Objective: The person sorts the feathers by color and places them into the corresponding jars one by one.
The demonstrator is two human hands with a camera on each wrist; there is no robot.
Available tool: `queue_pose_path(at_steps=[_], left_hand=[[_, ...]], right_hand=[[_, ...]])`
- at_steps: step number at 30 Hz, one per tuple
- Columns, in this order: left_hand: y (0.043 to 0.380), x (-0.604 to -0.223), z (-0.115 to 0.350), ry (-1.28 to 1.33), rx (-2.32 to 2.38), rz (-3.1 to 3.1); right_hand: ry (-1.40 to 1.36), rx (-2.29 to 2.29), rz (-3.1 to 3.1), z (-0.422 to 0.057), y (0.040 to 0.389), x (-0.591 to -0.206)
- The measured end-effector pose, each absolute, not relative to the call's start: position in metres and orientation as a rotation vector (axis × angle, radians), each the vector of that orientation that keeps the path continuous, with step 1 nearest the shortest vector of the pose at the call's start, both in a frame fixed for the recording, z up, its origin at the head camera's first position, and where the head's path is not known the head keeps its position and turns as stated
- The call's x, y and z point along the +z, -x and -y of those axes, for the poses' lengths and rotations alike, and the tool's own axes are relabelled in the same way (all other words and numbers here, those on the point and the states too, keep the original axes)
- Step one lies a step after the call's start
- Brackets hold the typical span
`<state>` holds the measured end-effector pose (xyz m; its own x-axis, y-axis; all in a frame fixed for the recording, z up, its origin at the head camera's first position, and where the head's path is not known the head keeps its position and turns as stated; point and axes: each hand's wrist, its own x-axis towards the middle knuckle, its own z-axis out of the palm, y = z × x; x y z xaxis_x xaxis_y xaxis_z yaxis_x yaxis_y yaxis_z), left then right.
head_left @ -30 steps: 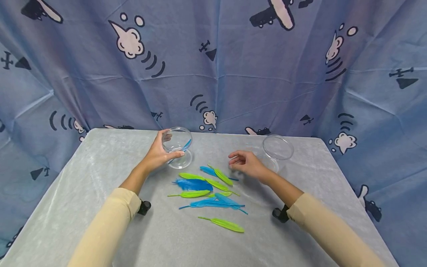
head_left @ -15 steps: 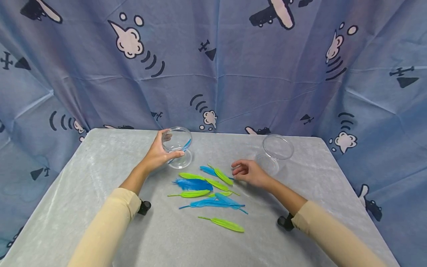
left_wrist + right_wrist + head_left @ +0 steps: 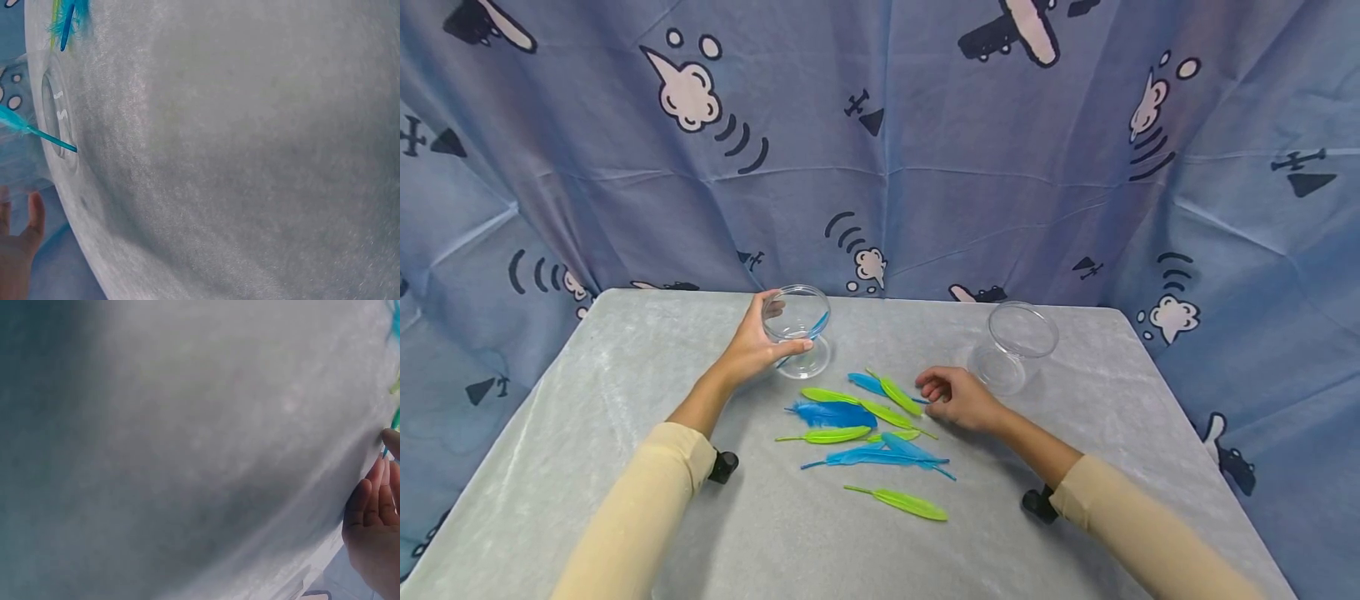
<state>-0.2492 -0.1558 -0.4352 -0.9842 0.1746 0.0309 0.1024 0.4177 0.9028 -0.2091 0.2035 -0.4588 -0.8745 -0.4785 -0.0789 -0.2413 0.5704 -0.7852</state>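
Observation:
My left hand [image 3: 754, 340] grips a clear round cup [image 3: 803, 364] at the far left of the table, thumb across its front, fingers behind. A blue feather [image 3: 820, 323] leans inside that cup; its quill [image 3: 53, 139] shows through the wall in the left wrist view. Beside the feather pile, my right hand [image 3: 962, 398] pinches the quill end of a blue feather [image 3: 867, 382] between thumb and fingertips. In the right wrist view the quill tip [image 3: 385, 452] pokes out between them. A green feather [image 3: 899, 397] lies across that blue one.
Several green feathers [image 3: 835, 435] and blue feathers [image 3: 880, 456] lie loose mid-table. One green feather [image 3: 910, 504] lies apart, nearer me. A second clear cup [image 3: 1022, 331] stands beyond my right hand. A patterned curtain [image 3: 880, 167] hangs behind the grey-covered table [image 3: 760, 542].
My right hand has come down from beside the right cup toward me, and its fingertips have closed on the blue feather's quill. The left hand stays round its cup.

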Motion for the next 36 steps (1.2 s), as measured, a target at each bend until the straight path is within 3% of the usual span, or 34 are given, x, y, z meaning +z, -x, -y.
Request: queue_pose_path(at_steps=[36], left_hand=[[0.248,-0.434,0.155,-0.254,1.636,-2.59]], right_hand=[[0.604,-1.198,-2.539,-0.207,0.21,-0.453]])
